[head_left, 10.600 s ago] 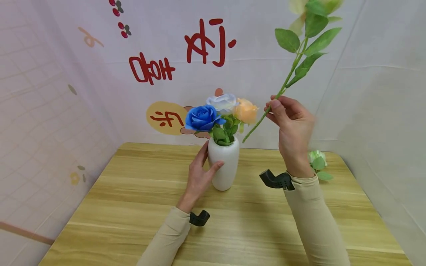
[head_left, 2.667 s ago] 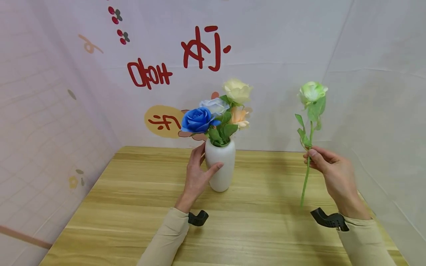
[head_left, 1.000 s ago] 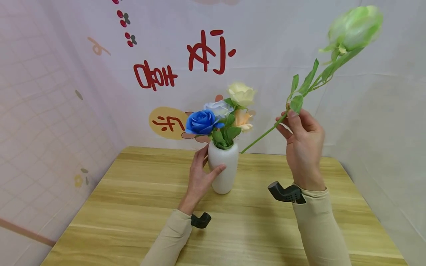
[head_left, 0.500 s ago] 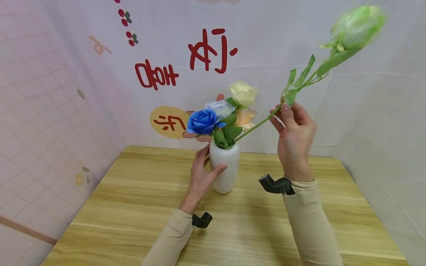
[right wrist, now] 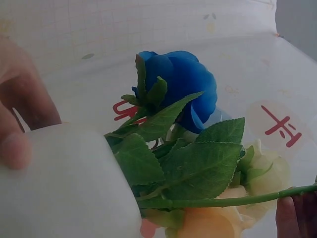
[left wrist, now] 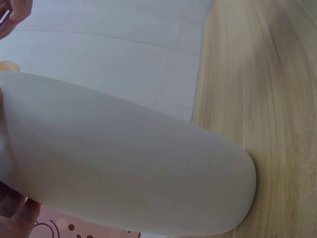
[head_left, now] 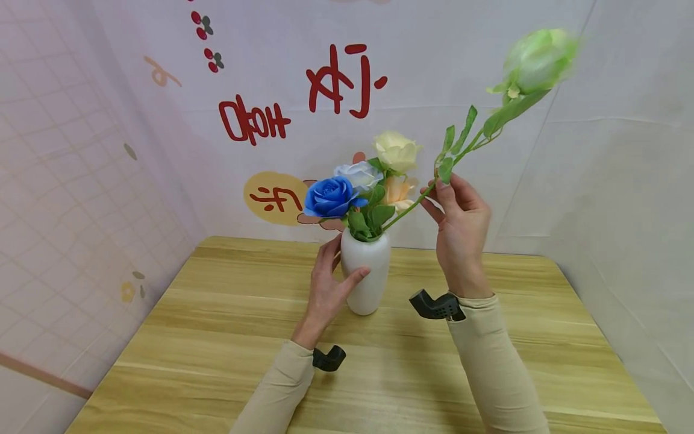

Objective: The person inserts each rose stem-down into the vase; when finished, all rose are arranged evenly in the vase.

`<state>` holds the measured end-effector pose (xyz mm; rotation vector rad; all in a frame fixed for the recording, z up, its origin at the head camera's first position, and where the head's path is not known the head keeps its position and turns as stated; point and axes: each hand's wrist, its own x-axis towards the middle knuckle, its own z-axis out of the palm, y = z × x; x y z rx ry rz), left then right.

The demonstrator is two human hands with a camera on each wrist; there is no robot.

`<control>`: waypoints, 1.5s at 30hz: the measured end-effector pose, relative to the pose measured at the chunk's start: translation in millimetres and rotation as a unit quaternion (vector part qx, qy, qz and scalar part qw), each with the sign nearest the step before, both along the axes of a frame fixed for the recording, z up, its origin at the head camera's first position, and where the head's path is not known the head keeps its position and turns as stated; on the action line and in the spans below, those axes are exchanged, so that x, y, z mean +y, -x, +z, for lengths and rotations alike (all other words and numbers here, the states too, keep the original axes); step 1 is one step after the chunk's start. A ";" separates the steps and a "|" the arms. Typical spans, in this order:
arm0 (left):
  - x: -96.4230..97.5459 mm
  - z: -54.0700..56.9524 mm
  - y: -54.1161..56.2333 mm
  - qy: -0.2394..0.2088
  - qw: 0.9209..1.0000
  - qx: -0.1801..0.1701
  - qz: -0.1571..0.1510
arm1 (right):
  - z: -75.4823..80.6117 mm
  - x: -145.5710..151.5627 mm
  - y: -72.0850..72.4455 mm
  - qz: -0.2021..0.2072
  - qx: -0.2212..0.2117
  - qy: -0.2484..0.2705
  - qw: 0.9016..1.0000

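A white vase (head_left: 367, 277) stands upright on the table, and my left hand (head_left: 328, 286) grips its left side with the thumb across the front. Out of its mouth rise a blue rose (head_left: 329, 198), a pale blue-white rose (head_left: 359, 175), a cream rose (head_left: 397, 150) and a peach rose (head_left: 397, 191). To the right, my right hand (head_left: 461, 226) pinches the stem of a green-white rose (head_left: 539, 62). That stem (right wrist: 223, 202) slants down, with its lower end at the vase mouth among green leaves. How deep it sits inside is hidden.
The wooden table (head_left: 217, 343) backs onto a pale cloth wall (head_left: 461, 60) with red printed characters. More pale cloth hangs at the left and right sides. Each wrist wears a black camera mount (head_left: 436, 305).
A cream rose has joined the vase since the earliest frame. My right hand has brought the green-white rose leftward, its stem tip now at the vase mouth. My left hand stays on the vase.
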<state>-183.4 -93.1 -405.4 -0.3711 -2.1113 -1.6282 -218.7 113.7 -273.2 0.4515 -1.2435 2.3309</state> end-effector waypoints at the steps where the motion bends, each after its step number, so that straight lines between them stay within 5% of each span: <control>1: 0.0 0.1 0.0 0.000 1.000 -0.001 0.000 | -1.3 -1.1 0.2 0.001 -0.001 0.000 1.000; 45: 0.8 0.1 0.5 0.010 1.000 -0.007 0.004 | -44.8 -28.0 3.1 -0.019 -0.052 -0.106 0.993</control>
